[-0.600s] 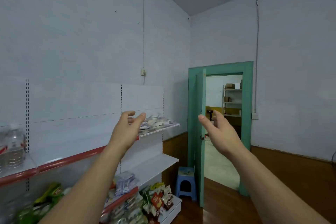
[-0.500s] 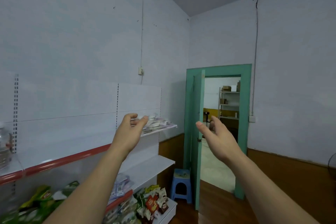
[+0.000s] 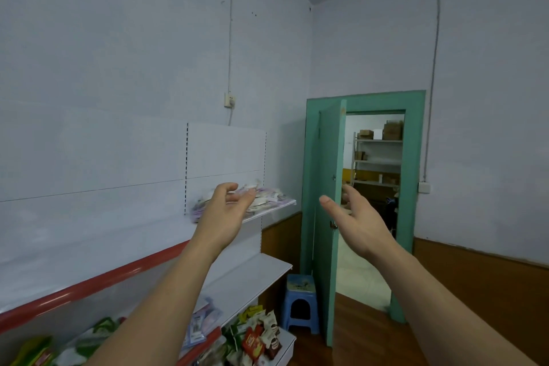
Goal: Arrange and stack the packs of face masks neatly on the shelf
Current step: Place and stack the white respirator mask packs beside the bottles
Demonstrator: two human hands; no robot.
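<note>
Your left hand (image 3: 227, 211) is raised in front of the top shelf (image 3: 282, 204), fingers loosely curved with the thumb on top and nothing gripped in them. It sits in front of the heap of face mask packs (image 3: 267, 198), hiding the near part of the pile; whether your fingertips touch the packs you cannot tell from this view. The packs lie in a loose, untidy heap on that white top shelf, against the white back panel (image 3: 225, 151), reaching almost to the shelf's right end.

Your right hand (image 3: 355, 221) is held out to the right of the shelf, palm turned towards the left, fingers straight and relaxed, thumb pointing up and left. It holds nothing and hangs in the air in front of the green door (image 3: 326, 217), well apart from the packs.

Below, a red-edged shelf (image 3: 89, 287) runs towards you on the left. Lower down lie a few flat packets (image 3: 202, 325) and a jumble of snack packets (image 3: 258, 339). A small blue stool (image 3: 300, 301) stands on the wooden floor beside the door, and the open doorway shows a storage rack (image 3: 377, 157) with boxes
</note>
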